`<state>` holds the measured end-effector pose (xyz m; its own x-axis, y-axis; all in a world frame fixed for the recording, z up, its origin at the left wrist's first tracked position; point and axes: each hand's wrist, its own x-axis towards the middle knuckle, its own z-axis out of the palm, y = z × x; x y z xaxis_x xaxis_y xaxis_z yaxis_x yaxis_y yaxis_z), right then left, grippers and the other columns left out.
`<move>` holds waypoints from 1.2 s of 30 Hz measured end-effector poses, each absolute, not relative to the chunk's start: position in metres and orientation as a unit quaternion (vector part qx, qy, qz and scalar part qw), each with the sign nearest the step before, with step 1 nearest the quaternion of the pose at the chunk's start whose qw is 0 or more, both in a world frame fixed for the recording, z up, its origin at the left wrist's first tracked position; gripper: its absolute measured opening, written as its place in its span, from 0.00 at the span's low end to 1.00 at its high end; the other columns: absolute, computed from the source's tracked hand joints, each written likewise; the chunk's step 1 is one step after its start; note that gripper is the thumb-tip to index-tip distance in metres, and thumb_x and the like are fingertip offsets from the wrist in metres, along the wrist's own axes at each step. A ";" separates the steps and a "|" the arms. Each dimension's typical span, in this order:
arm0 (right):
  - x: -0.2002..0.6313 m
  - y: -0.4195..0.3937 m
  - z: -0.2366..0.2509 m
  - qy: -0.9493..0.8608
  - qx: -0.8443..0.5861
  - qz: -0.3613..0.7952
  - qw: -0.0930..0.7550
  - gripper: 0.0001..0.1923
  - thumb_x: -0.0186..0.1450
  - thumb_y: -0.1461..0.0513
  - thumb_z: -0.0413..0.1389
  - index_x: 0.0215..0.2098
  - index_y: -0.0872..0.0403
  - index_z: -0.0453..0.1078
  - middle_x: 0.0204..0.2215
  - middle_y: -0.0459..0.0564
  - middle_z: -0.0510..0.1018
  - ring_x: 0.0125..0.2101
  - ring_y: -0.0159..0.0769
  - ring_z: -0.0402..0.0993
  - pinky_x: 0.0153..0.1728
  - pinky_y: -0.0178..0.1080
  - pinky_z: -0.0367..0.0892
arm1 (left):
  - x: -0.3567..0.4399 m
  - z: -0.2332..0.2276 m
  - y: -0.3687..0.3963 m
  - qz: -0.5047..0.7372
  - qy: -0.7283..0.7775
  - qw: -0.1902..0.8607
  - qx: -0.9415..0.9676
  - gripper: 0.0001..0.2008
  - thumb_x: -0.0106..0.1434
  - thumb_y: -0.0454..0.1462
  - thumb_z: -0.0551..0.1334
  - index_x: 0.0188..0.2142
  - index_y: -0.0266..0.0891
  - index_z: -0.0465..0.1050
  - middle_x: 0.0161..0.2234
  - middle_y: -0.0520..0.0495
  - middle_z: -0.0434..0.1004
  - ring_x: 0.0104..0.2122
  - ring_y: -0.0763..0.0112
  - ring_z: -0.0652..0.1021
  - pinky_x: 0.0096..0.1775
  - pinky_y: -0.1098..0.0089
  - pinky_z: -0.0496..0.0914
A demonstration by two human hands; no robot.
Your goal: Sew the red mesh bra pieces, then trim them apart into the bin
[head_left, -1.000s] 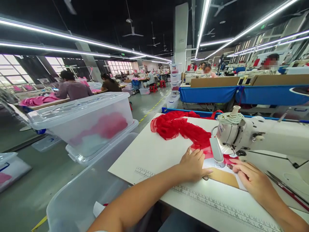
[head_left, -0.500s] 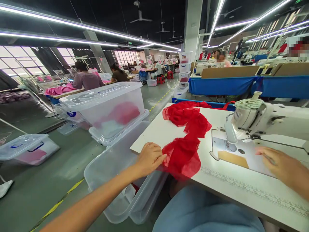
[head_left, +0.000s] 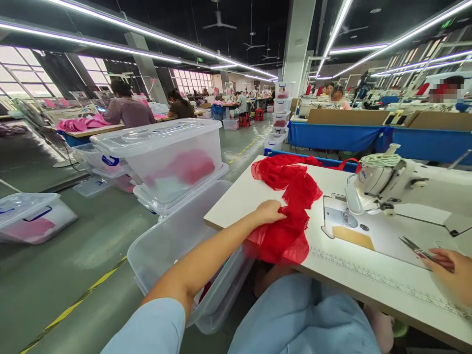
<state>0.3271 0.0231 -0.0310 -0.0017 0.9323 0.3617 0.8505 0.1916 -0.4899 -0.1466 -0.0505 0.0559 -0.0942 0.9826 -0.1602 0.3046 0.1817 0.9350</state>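
The left hand [head_left: 268, 212] rests on the red fabric [head_left: 291, 216], its fingers curled down into the gathered cloth near the front edge of the white worktop [head_left: 236, 201]. The fabric trails back across the worktop beside the sewing machine [head_left: 391, 179]. The right hand [head_left: 452, 270] lies at the far right, fingers closed on the handles of the scissors [head_left: 418, 250].

Sheer crinkled red cloth [head_left: 291, 216] (gauzy, matt) on smooth white tabletop [head_left: 236, 201]; glossy clear plastic bins [head_left: 165, 157].
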 end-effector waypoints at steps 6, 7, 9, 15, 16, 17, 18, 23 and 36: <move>0.211 -0.084 0.010 -0.665 -0.594 0.326 0.313 0.24 0.55 0.40 0.55 0.37 0.48 0.77 0.45 0.59 0.81 0.46 0.61 0.76 0.44 0.56 0.70 | -0.101 0.064 -0.089 0.474 0.418 0.680 0.371 0.16 0.70 0.44 0.55 0.41 0.34 0.76 0.41 0.40 0.81 0.45 0.61 0.80 0.50 0.62 0.74; 0.190 -0.103 0.009 -0.654 -0.526 0.468 0.277 0.24 0.57 0.40 0.57 0.41 0.47 0.78 0.45 0.56 0.82 0.48 0.57 0.76 0.49 0.54 0.70 | -0.091 0.064 -0.092 0.502 0.358 0.723 0.311 0.17 0.72 0.43 0.53 0.42 0.33 0.76 0.42 0.40 0.81 0.45 0.63 0.80 0.52 0.63 0.73; 0.152 -0.134 0.003 -0.563 -0.389 0.681 0.261 0.28 0.54 0.41 0.64 0.49 0.44 0.77 0.52 0.53 0.79 0.52 0.54 0.74 0.52 0.53 0.70 | -0.073 0.063 -0.095 0.531 0.249 0.790 0.179 0.17 0.73 0.39 0.52 0.44 0.30 0.75 0.40 0.40 0.82 0.44 0.65 0.81 0.54 0.64 0.71; 0.106 -0.142 -0.005 -0.250 -0.294 0.750 0.538 0.26 0.48 0.43 0.70 0.41 0.45 0.77 0.46 0.48 0.80 0.46 0.42 0.76 0.40 0.40 0.75 | -0.046 0.060 -0.095 0.528 0.207 0.823 0.048 0.14 0.72 0.33 0.52 0.45 0.28 0.74 0.39 0.39 0.82 0.40 0.66 0.82 0.53 0.64 0.72; 0.107 -0.137 -0.001 -0.215 -0.300 0.728 0.578 0.22 0.49 0.46 0.71 0.39 0.44 0.77 0.43 0.46 0.81 0.42 0.38 0.76 0.34 0.36 0.75 | -0.045 0.060 -0.093 0.531 0.203 0.821 0.046 0.13 0.72 0.35 0.54 0.44 0.28 0.75 0.39 0.39 0.82 0.40 0.66 0.82 0.52 0.64 0.72; 0.109 -0.133 0.004 -0.195 -0.309 0.711 0.600 0.18 0.49 0.51 0.72 0.36 0.43 0.77 0.40 0.43 0.81 0.37 0.35 0.76 0.29 0.32 0.73 | -0.044 0.059 -0.091 0.535 0.205 0.818 0.045 0.12 0.71 0.37 0.57 0.42 0.29 0.75 0.38 0.39 0.82 0.39 0.65 0.82 0.51 0.65 0.73; 0.112 -0.129 0.009 -0.187 -0.320 0.703 0.607 0.15 0.50 0.54 0.73 0.34 0.44 0.77 0.37 0.41 0.81 0.34 0.32 0.74 0.25 0.29 0.70 | -0.042 0.058 -0.087 0.540 0.214 0.813 0.044 0.10 0.69 0.38 0.61 0.40 0.30 0.75 0.37 0.40 0.82 0.37 0.66 0.82 0.50 0.65 0.73; 0.127 -0.124 0.026 -0.223 -0.349 0.687 0.597 0.17 0.46 0.53 0.74 0.28 0.50 0.77 0.30 0.43 0.79 0.22 0.26 0.63 0.17 0.30 0.63 | -0.028 0.052 -0.062 0.544 0.274 0.792 0.031 0.04 0.63 0.29 0.64 0.30 0.33 0.73 0.27 0.48 0.79 0.28 0.72 0.80 0.48 0.68 0.74; 0.151 -0.096 0.032 -0.319 -0.472 0.567 0.596 0.21 0.41 0.48 0.74 0.27 0.51 0.80 0.25 0.46 0.81 0.26 0.37 0.74 0.32 0.38 0.73 | -0.006 0.047 -0.025 0.507 0.359 0.782 0.052 0.09 0.58 0.34 0.71 0.26 0.32 0.73 0.22 0.47 0.77 0.22 0.68 0.78 0.37 0.66 0.76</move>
